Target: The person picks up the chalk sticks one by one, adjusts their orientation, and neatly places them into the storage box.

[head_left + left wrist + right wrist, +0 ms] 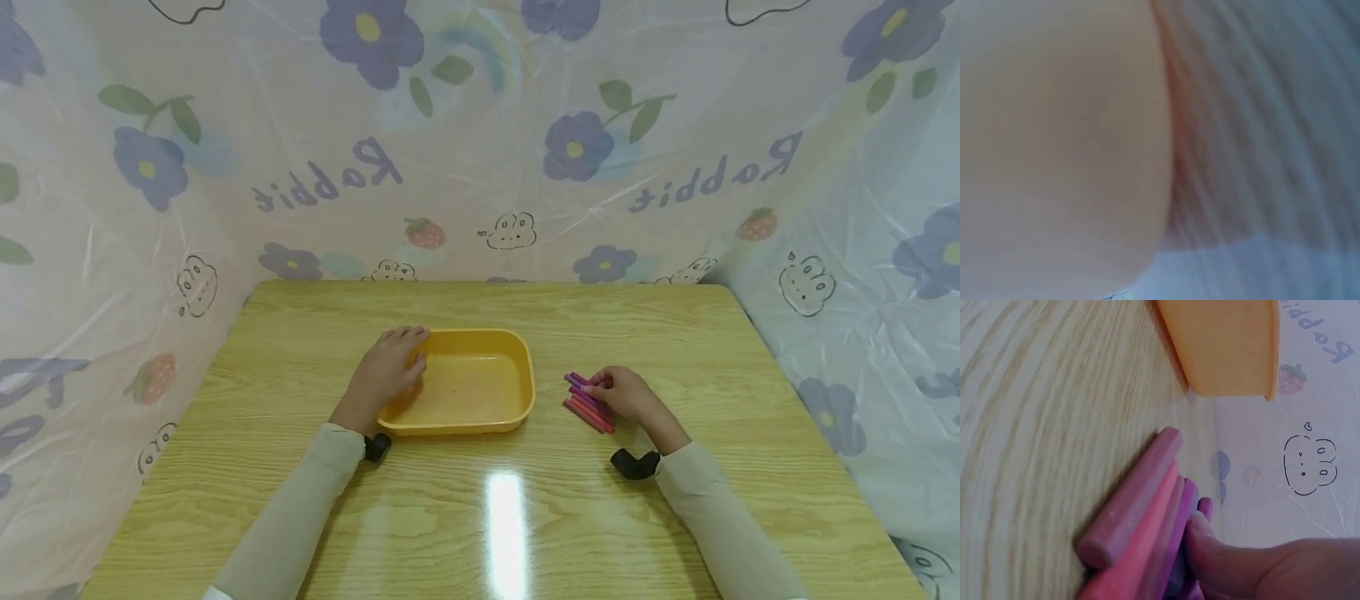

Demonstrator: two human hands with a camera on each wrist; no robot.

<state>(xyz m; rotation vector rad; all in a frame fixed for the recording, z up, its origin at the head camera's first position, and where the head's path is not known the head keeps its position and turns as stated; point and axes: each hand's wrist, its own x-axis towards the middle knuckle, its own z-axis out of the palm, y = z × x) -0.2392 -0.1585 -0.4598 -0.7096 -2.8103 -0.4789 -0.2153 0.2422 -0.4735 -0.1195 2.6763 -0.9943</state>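
A yellow plastic tray (468, 392) stands on the table, its inside bare. My left hand (386, 367) holds its left side, fingers over the back left corner and thumb inside the rim. The left wrist view is a close blur. Right of the tray, several pink, red and purple crayons (588, 414) lie side by side in a slanted bunch. My right hand (618, 390) pinches a purple crayon (1179, 534) at the bunch's far side. In the right wrist view its thumb (1210, 544) presses against the crayons; the other fingers are mostly hidden.
The wooden table (450, 508) reaches back to a printed curtain (465, 150), which also hangs at both sides. A black wrist camera (634, 463) sits at the right cuff, another black one (378, 447) at the left cuff near the tray's front left corner.
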